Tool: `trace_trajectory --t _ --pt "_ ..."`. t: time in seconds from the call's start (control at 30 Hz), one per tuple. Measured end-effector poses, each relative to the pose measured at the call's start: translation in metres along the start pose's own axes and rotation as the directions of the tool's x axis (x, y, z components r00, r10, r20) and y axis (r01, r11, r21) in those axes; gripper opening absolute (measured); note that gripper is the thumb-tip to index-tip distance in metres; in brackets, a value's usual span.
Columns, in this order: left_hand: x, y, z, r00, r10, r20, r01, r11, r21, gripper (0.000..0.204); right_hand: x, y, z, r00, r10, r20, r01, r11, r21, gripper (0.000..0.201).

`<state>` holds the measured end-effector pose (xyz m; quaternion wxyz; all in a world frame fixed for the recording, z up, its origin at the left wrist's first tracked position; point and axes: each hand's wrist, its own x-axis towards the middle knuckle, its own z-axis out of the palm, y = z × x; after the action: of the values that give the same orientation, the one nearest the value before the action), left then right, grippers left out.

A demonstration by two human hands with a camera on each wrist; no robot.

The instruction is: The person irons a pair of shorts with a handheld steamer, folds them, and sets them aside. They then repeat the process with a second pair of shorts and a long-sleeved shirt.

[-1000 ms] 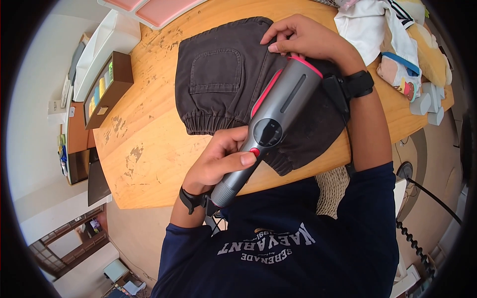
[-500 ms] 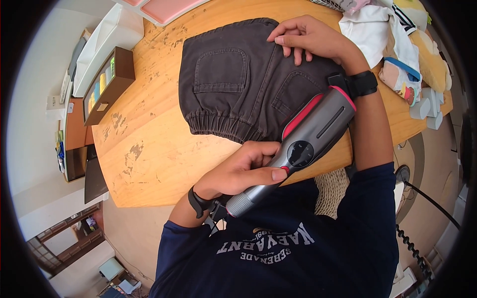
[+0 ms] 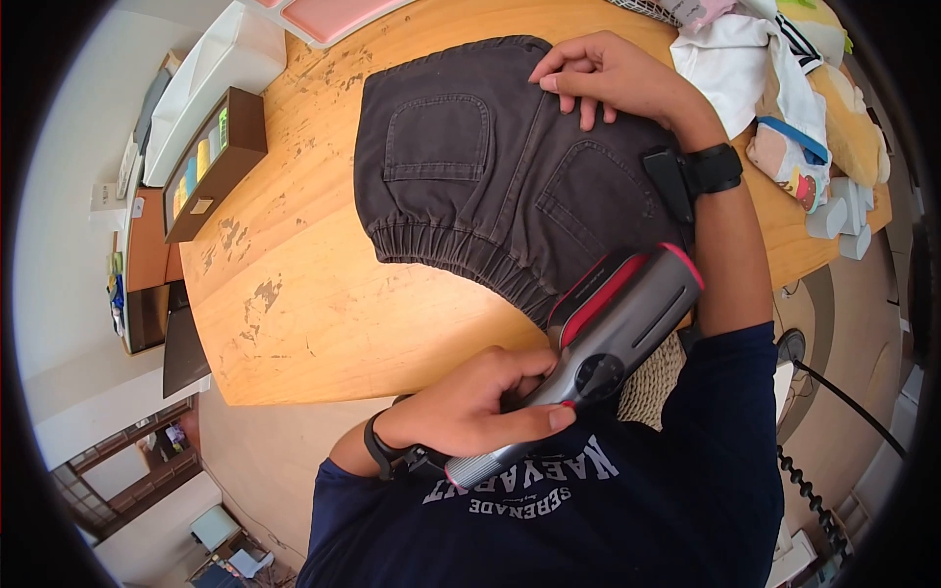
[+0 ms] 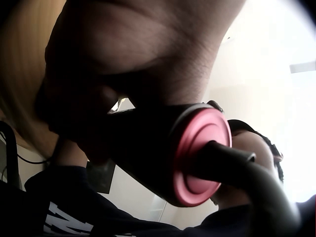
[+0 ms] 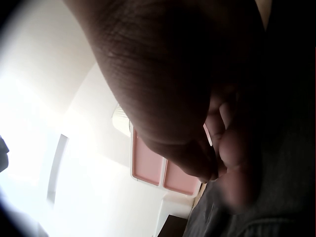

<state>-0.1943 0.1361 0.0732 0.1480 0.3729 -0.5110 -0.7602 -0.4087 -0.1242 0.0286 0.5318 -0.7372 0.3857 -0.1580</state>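
Dark shorts point(image 3: 441, 137) with stitched back pockets lie spread on the wooden table, their gathered elastic waistband point(image 3: 441, 247) toward the person. My left hand point(image 3: 470, 402) grips the handle of a grey and red handheld garment steamer point(image 3: 637, 309), thumb by its red button. The steamer's head overlaps the shorts' near right corner in the head view. Its pink end cap point(image 4: 202, 158) and thick cord show in the left wrist view. At the far edge of the shorts, my right hand point(image 3: 618, 78) pinches the cloth near the centre seam between thumb and forefinger.
A pink tray point(image 3: 338, 15) lies at the table's far edge, a brown box point(image 3: 221, 162) at the left. White clothes point(image 3: 725, 73) and a patterned cloth are heaped at the right, beside pale grey blocks point(image 3: 843, 216). A black cord point(image 3: 853, 392) runs at the right.
The steamer has moved off the middle of the shorts, rightward and back toward my body, uncovering the right pocket. My right hand stays at the far edge, having shifted slightly right.
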Motion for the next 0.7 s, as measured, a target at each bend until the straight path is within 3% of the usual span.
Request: trace_trajectory --t 0.13,0.3,0.5,0.57,0.7 --pt "-0.019 -0.005 0.002 0.999 -0.009 -0.042 0.008 1.000 -0.029 0.033 -0.001 0.001 0.001 1.000 -0.022 -0.001 0.022 1.000 -0.004 0.029" --pt "-0.034 -0.016 -0.003 0.986 0.100 -0.136 -0.096 0.995 0.035 0.032 -0.001 0.001 0.003 0.999 -0.037 -0.019 0.036 0.998 -0.051 0.028" --pt "-0.038 -0.011 0.001 0.970 0.014 -0.242 -0.042 0.993 -0.111 0.025 -0.002 -0.001 0.003 0.999 -0.031 -0.020 0.030 0.998 -0.048 0.028" --pt "-0.041 -0.009 0.004 0.941 -0.027 -0.336 -0.055 0.972 -0.230 0.022 -0.001 -0.001 0.003 0.999 -0.029 -0.019 0.028 0.998 -0.048 0.028" --pt "-0.047 -0.009 0.000 0.883 -0.017 -0.469 -0.088 0.976 -0.200 0.026 -0.001 0.000 0.003 1.000 -0.026 -0.013 0.025 0.998 -0.057 0.028"
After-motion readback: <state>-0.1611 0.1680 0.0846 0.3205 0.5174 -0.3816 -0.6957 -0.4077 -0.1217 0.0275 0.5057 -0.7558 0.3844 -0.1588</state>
